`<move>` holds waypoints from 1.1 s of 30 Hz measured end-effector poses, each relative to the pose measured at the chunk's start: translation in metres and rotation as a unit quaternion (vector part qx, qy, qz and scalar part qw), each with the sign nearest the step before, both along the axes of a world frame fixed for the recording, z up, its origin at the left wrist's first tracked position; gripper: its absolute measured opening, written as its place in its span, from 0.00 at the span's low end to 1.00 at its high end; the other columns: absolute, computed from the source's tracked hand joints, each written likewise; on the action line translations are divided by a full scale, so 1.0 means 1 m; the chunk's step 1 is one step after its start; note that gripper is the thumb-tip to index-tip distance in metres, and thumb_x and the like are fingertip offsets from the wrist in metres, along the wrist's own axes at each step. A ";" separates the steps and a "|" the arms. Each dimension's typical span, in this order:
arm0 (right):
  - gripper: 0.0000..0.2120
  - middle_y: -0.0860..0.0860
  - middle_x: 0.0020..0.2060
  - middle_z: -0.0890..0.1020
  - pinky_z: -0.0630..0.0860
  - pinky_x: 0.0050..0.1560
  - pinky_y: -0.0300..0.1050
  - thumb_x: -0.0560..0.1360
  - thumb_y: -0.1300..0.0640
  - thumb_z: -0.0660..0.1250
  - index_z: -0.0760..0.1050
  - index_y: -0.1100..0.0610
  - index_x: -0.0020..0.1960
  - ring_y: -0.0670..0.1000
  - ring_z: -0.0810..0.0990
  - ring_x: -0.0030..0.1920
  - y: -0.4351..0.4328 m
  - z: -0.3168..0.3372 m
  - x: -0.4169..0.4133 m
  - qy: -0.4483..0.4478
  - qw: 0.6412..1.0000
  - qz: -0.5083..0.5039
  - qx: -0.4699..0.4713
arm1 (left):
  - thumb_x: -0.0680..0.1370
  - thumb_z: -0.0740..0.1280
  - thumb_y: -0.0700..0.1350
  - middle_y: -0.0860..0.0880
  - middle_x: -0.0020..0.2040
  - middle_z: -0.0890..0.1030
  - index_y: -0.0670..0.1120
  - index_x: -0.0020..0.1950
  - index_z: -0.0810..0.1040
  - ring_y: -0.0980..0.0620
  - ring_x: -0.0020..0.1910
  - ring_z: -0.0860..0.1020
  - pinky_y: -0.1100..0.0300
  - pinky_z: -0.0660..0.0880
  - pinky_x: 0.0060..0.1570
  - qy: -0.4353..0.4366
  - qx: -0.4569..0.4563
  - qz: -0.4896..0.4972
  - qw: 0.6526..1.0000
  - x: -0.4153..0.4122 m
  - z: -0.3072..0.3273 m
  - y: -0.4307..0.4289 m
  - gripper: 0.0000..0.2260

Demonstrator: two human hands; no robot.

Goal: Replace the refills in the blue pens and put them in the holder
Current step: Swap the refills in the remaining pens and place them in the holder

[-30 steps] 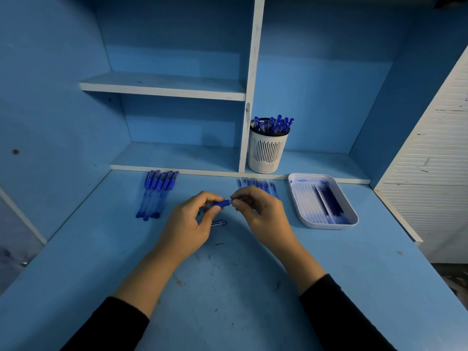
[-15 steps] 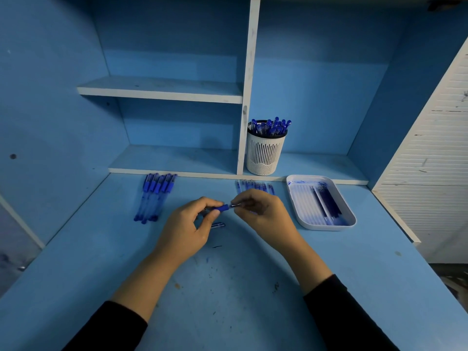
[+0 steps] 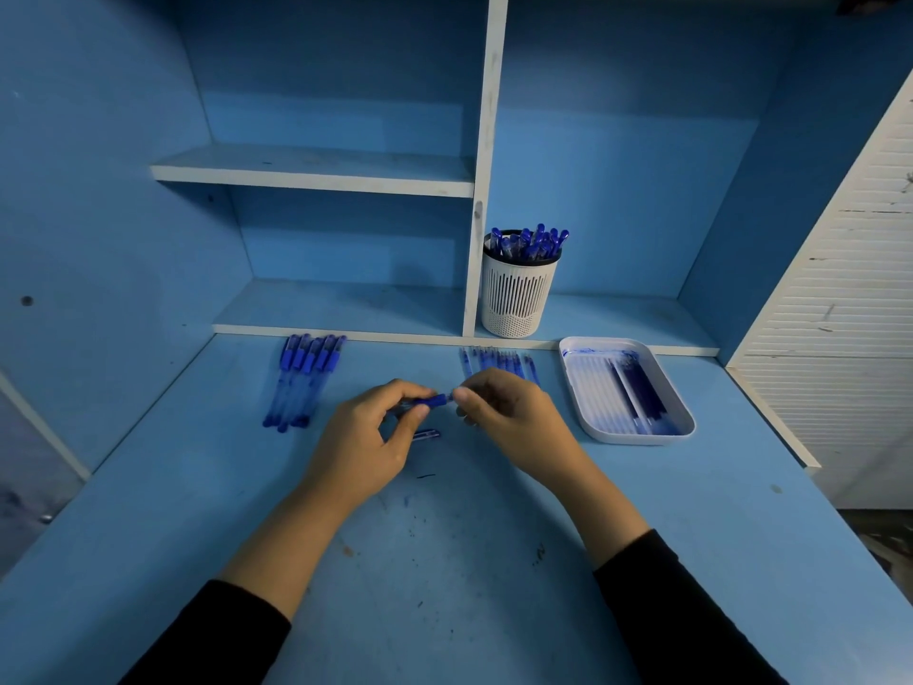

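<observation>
Head view: pen [image 3: 431,400] is gripped by left hand [image 3: 368,440], its right end pinched by right hand [image 3: 514,412], above desk [image 3: 444,585]. Holder [image 3: 516,299] on shelf [image 3: 617,318] is seen packed with pens [image 3: 531,242].

No text, label, brand, number or sign can be read on anything in view

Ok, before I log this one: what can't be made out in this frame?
Head view only.
- pen: the left hand grips it and covers most of the barrel; refill inside or not, unclear.
- Pen's end: the right hand pinches it, and its fingers hide the part there.
- small piece on the desk: half behind the left hand, too small to identify.
- tray: contents blurred, uncountable.
</observation>
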State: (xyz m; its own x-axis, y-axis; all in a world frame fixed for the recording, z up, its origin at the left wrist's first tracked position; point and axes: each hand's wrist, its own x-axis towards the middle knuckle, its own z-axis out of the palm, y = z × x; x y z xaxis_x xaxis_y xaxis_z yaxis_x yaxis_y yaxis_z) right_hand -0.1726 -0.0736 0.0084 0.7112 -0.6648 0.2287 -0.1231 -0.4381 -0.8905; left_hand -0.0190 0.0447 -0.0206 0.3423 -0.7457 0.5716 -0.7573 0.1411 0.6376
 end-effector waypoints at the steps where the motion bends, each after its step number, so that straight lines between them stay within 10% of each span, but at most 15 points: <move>1: 0.05 0.51 0.38 0.82 0.78 0.45 0.43 0.75 0.54 0.70 0.79 0.55 0.47 0.48 0.80 0.39 -0.001 0.000 0.000 0.002 1.000 -0.001 -0.011 | 0.78 0.66 0.46 0.60 0.49 0.83 0.49 0.55 0.82 0.59 0.49 0.81 0.58 0.79 0.50 0.001 0.000 0.000 1.000 0.000 0.000 0.000 0.08; 33: 0.05 0.53 0.40 0.83 0.75 0.41 0.34 0.74 0.67 0.69 0.81 0.59 0.48 0.45 0.78 0.37 -0.001 0.002 -0.006 -0.096 0.986 -0.038 0.130 | 0.78 0.67 0.47 0.59 0.48 0.83 0.50 0.53 0.82 0.57 0.48 0.81 0.58 0.78 0.50 0.001 0.006 0.013 1.000 0.008 0.004 0.002 0.07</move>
